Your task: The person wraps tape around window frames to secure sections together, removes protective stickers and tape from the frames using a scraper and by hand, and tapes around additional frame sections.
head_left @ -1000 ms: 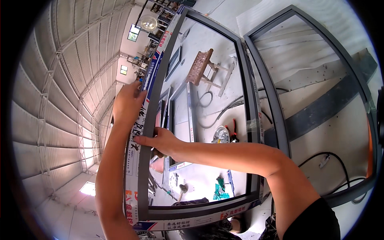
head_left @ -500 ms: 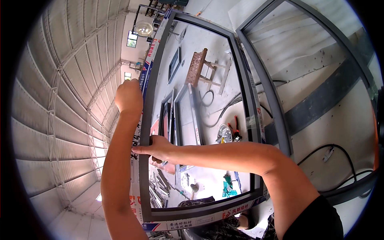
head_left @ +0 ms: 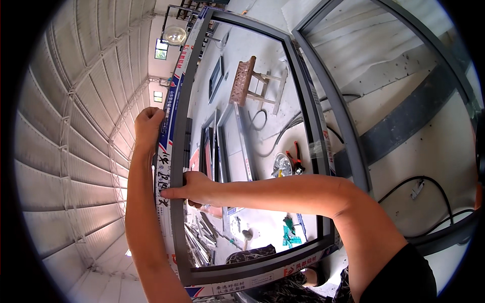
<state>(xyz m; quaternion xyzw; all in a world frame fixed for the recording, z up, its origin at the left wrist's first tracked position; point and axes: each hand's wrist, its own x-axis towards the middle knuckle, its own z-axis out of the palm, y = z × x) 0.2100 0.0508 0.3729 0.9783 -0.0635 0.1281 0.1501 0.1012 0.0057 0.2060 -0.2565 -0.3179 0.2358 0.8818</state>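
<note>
I hold up a grey metal window frame (head_left: 178,166) whose outer faces carry white protective film with printing. My left hand (head_left: 148,124) is clenched around the frame's left bar, higher up. My right hand (head_left: 189,188) reaches through the opening and presses on the same bar lower down, fingers stretched flat across the film. The frame's bottom bar (head_left: 252,275) curves across just above my body.
A second grey frame (head_left: 348,126) stands to the right. Through the opening I see a concrete floor with a wooden stool (head_left: 250,83), other frames (head_left: 222,146), black cables (head_left: 268,126), red-handled pliers (head_left: 295,159) and metal strips (head_left: 199,237). A corrugated roof fills the left.
The view has swung, so the frame sits more upright and closer. My left hand stays clenched on the bar while my right hand has slid lower along it.
</note>
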